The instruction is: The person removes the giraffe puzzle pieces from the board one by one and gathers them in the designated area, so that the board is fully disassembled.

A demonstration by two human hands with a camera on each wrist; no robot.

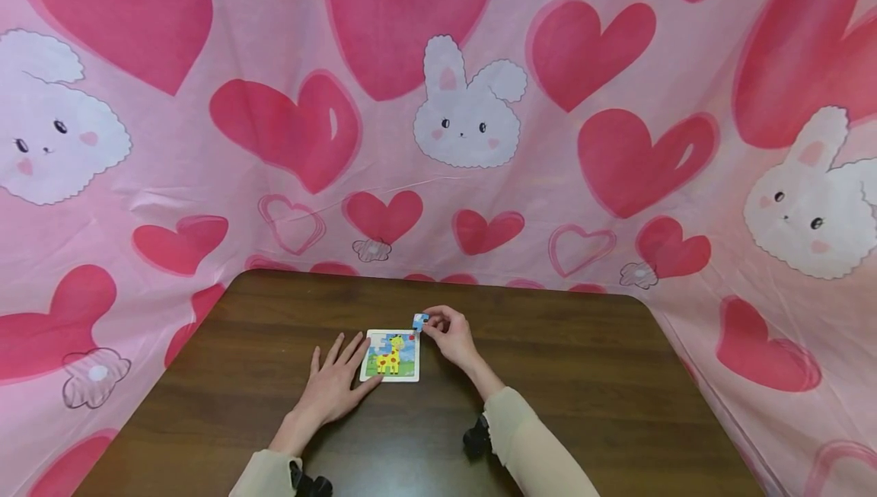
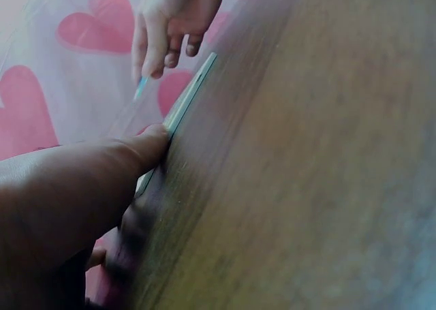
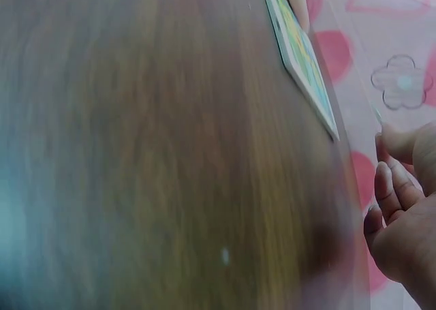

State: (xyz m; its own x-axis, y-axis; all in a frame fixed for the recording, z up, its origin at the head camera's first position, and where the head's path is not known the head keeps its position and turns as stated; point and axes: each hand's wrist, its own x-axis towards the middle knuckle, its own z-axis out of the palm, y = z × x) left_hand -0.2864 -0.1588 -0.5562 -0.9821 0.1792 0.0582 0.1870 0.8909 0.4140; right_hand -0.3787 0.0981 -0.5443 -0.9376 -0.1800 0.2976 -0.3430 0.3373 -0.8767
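A small square jigsaw puzzle [image 1: 389,361] with a yellow giraffe and a white border lies flat on the table. A pale patch shows at its upper left. My right hand [image 1: 452,336] pinches a blue and white puzzle piece [image 1: 420,321] between thumb and fingertips, just above the puzzle's top right corner. The left hand [image 1: 332,387] has its fingers spread and touches the puzzle's left side, thumb at the bottom edge. In the left wrist view that thumb [image 2: 146,150] presses on the board's edge. The right wrist view shows the piece only as a thin sliver.
The brown wooden table [image 1: 562,375] extends on every side of the puzzle. A pink cloth [image 1: 479,192] with hearts and rabbits hangs behind it and along both sides. A black wrist camera [image 1: 476,436] sits at the right sleeve, another [image 1: 311,484] at the left sleeve.
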